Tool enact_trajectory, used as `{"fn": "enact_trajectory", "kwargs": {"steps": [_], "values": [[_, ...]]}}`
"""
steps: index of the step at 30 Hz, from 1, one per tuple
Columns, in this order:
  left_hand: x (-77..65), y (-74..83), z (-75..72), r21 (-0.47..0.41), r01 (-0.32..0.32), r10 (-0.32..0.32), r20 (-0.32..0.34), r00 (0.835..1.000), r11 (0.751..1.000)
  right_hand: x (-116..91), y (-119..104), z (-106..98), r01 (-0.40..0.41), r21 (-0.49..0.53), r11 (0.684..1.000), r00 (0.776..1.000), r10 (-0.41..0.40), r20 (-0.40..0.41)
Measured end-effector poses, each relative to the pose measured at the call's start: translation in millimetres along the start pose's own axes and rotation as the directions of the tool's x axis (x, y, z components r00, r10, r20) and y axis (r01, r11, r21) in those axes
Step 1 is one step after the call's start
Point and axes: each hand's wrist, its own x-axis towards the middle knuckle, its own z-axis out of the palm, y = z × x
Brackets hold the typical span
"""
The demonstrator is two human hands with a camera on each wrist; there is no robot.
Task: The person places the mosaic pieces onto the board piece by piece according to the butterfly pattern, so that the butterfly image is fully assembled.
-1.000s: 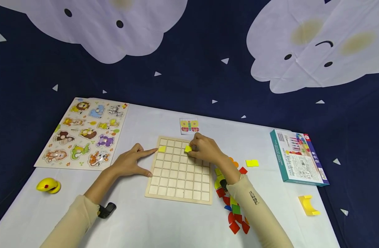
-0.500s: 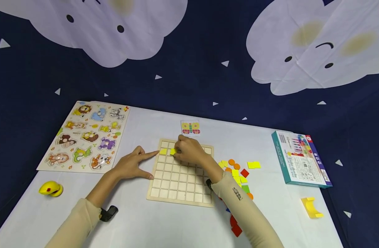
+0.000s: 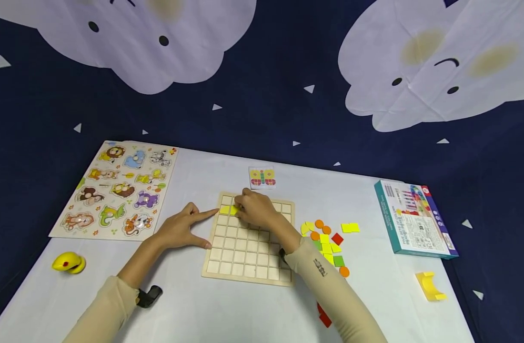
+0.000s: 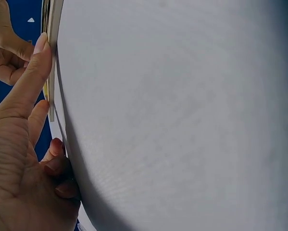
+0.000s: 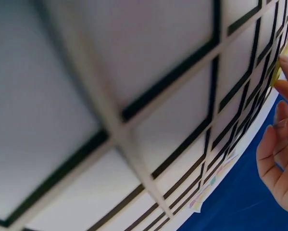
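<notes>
A square wooden grid board (image 3: 244, 270) lies on the white table. My right hand (image 3: 256, 208) is over its upper left part and pinches a yellow tile (image 3: 234, 210) at the second cell of the second row. One yellow tile (image 3: 224, 209) sits in the cell to its left. In the right wrist view, fingertips meet on a yellow tile (image 5: 281, 62) beyond the blurred grid. My left hand (image 3: 179, 229) touches the board's left edge with outstretched index finger and thumb; in the left wrist view, the left hand (image 4: 23, 125) shows its other fingers bent near the tabletop.
Behind the board lies a butterfly pattern card (image 3: 262, 178). Loose coloured pieces (image 3: 326, 247) are scattered to its right, partly under the right sleeve. An animal puzzle (image 3: 120, 190), a yellow toy (image 3: 69, 262), a teal box (image 3: 415, 219) and a yellow curved block (image 3: 430, 287) stand farther out.
My right hand has moved left across the board with the yellow tile, down to the cell beside the first yellow tile. The left hand has stayed at the board's edge.
</notes>
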Motion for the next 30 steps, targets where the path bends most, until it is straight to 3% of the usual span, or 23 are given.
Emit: {"fn": "enact_trajectory", "kwargs": {"steps": [6,11,18,30], "values": [[0.0,-0.2,0.6,-0.014,0.024,-0.024,0.007,1.000,1.000,-0.4,-4.8,-2.5,-0.040,-0.032,0.999,0.998,0.042,0.041],[0.3,-1.4,2.3,-0.020,0.029,-0.029,0.010,1.000,0.999,-13.3,0.0,-13.7,-0.052,-0.012,0.999,0.998,0.053,0.040],[0.6,-2.3,3.0,-0.025,0.037,-0.036,0.010,0.999,0.999,-44.2,25.0,-28.3,-0.098,0.006,0.995,0.995,0.098,-0.011],[0.6,0.7,1.5,-0.025,0.025,-0.025,0.005,1.000,0.999,-109.7,78.8,-40.0,-0.228,0.027,0.973,0.970,0.229,-0.082]]}}
